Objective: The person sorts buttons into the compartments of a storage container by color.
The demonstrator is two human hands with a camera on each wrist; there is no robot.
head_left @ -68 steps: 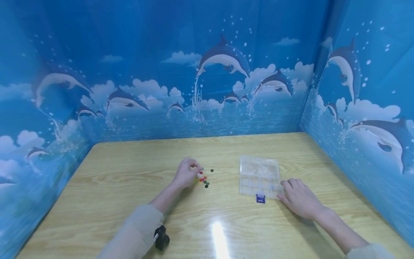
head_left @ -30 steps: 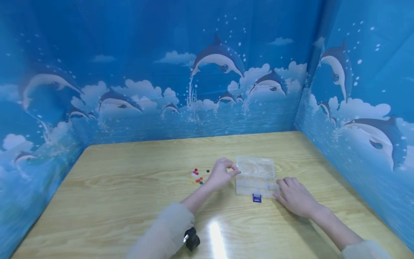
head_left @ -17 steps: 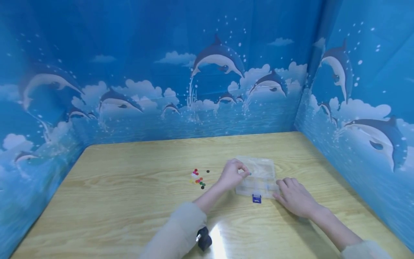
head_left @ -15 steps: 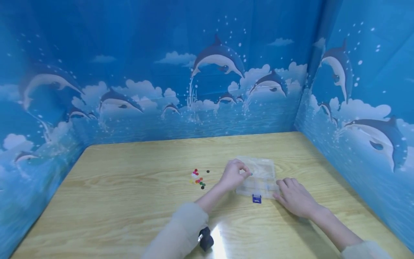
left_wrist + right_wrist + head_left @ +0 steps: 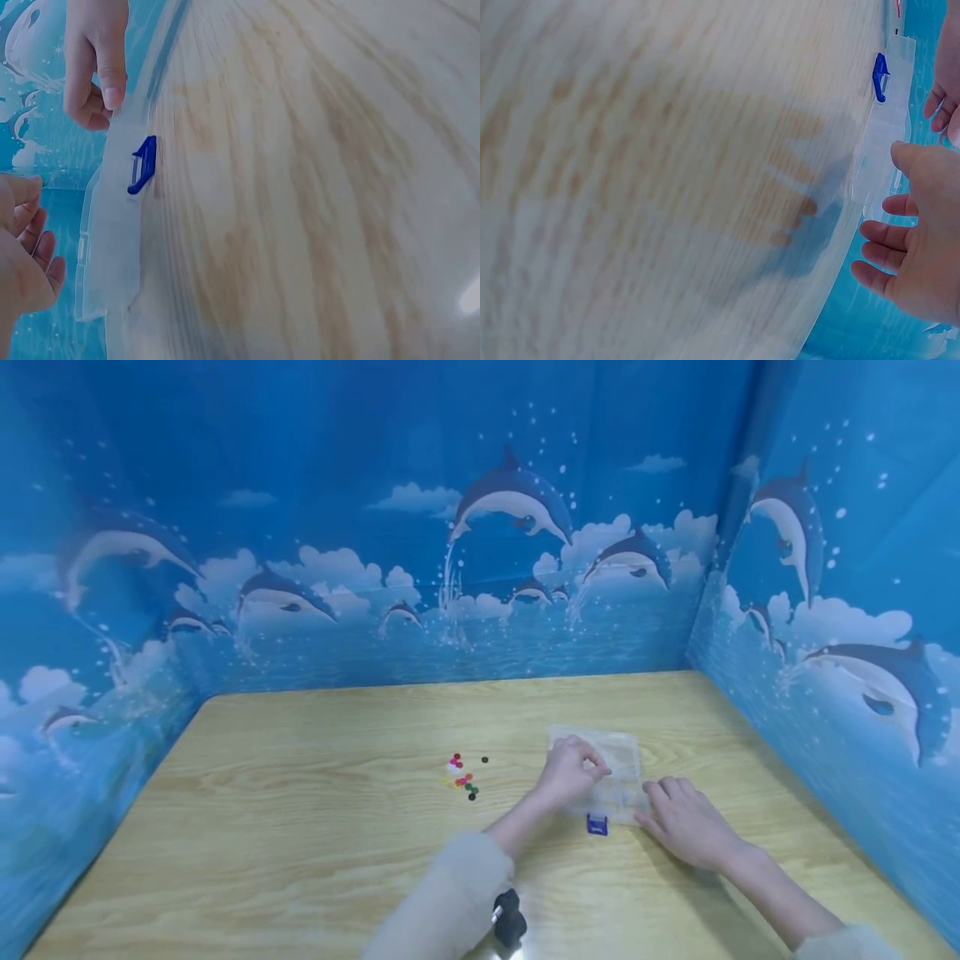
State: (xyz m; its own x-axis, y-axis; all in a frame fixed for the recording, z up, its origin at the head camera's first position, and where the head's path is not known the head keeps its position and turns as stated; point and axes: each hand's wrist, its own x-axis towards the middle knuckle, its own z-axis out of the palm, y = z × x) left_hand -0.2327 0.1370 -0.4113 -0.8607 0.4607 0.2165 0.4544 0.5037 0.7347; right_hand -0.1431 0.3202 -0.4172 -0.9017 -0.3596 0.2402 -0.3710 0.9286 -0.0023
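My left hand is over the clear plastic compartment box, thumb and forefinger pinching a tiny teal, button-like piece. In the left wrist view that same hand has its other fingers loosely bent. The box lies with its lid folded back, and its blue latch faces me. My left hand covers part of the box. At the box's right edge rests my right hand, its fingers relaxed. The right wrist view has the right thumb against the box's side.
Left of the box lies a loose cluster of small coloured button-like pieces, in red, white, yellow, orange, green and black. One dark piece sits apart from them. Dolphin-print curtains enclose the wooden table at the back and sides.
My left hand has moved from the button-like pieces rightward to over the box, carrying the teal piece, and is now further right and slightly lower. My right hand has stayed at the box's edge.
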